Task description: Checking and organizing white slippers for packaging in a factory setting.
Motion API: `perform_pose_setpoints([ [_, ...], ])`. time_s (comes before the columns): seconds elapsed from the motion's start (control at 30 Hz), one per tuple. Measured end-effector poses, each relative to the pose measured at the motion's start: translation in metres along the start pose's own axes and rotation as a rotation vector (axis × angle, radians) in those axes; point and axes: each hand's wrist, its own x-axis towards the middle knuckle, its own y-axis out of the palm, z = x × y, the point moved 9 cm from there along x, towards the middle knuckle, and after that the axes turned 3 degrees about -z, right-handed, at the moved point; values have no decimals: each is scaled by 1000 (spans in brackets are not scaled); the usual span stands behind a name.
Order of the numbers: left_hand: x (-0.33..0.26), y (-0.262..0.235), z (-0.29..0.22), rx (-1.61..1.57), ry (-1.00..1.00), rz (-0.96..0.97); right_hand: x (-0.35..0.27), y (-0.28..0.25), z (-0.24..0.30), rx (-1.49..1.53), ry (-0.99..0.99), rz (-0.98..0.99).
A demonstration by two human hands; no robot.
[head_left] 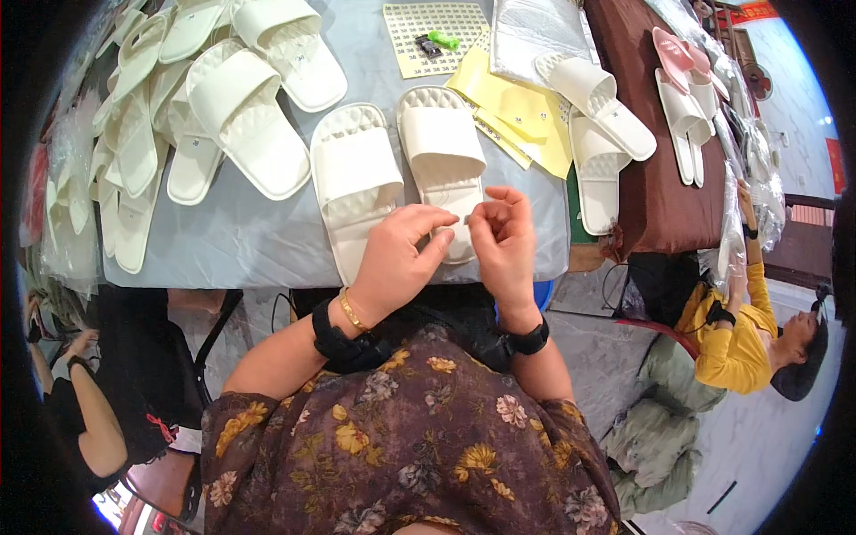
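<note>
A pair of white slippers lies side by side at the table's near edge, the left slipper point(357, 174) and the right slipper point(441, 143), toes pointing away from me. My left hand point(401, 259) hovers over them, its fingers bent and thumb and forefinger close together. Beside it, my right hand point(506, 245) is closed in a pinch above the heel of the right slipper. A tiny dark speck shows between the fingertips of both hands, too small to name. Whether the left fingers also grip it is hidden.
Several white slippers point(241, 116) are heaped at the left. Ahead lie a sticker sheet point(415, 18) with a green object point(443, 39), and yellow sheets point(517, 107). More white slippers point(597, 107) sit right, pink slippers point(673, 58) beyond. Co-workers are at both sides, one in a yellow top point(736, 348).
</note>
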Motion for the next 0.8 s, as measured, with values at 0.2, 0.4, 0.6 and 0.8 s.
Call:
perform_pose_setpoints([
  [0.2, -13, 9, -29, 709, 497, -16, 14, -2, 5, -339, -99, 117],
  [0.4, -15, 11, -20, 784, 483, 0, 11, 11, 8, -537, -178, 220],
  [0.6, -15, 10, -17, 775, 487, -6, 9, 22, 17, -672, -314, 227],
  [0.8, -15, 11, -18, 769, 502, -20, 8, 29, 25, -818, -475, 197],
])
